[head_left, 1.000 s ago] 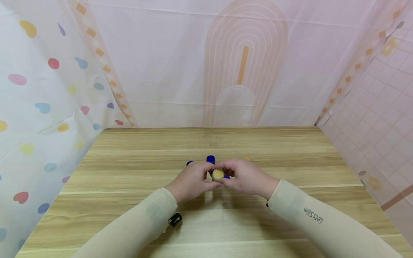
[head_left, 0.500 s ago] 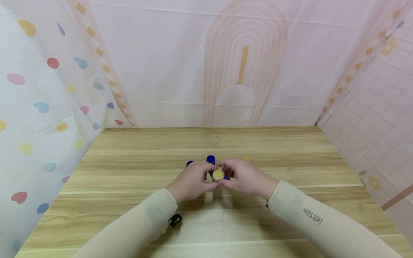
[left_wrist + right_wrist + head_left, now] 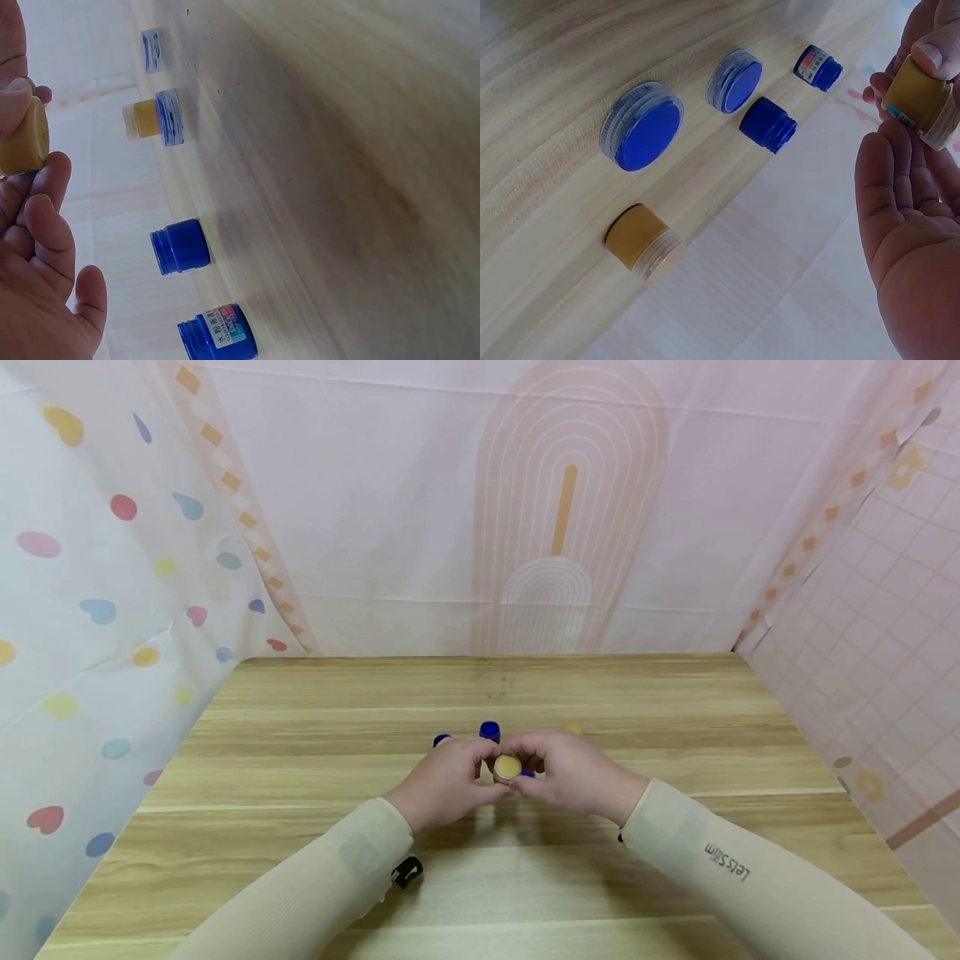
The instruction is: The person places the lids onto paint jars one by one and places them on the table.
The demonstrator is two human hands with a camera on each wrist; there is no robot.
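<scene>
1. Your left hand [image 3: 444, 783] is gripping the yellow jar [image 3: 507, 767], fingers and thumb around it.
2. Your right hand [image 3: 576, 778] is pinching it too; jar's sitting between both hands, off the table [image 3: 390, 689].
3. Two blue lids [image 3: 651, 135] are lying near your right hand.
4. Beyond, two blue jars [image 3: 765, 122] and a second yellow jar [image 3: 634, 235] are standing.

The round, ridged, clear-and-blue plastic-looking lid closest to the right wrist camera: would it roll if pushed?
Lying flat, the lid would probably slide rather than roll. Its low, wide shape makes tipping unlikely, and its ridges should help grip.
</scene>
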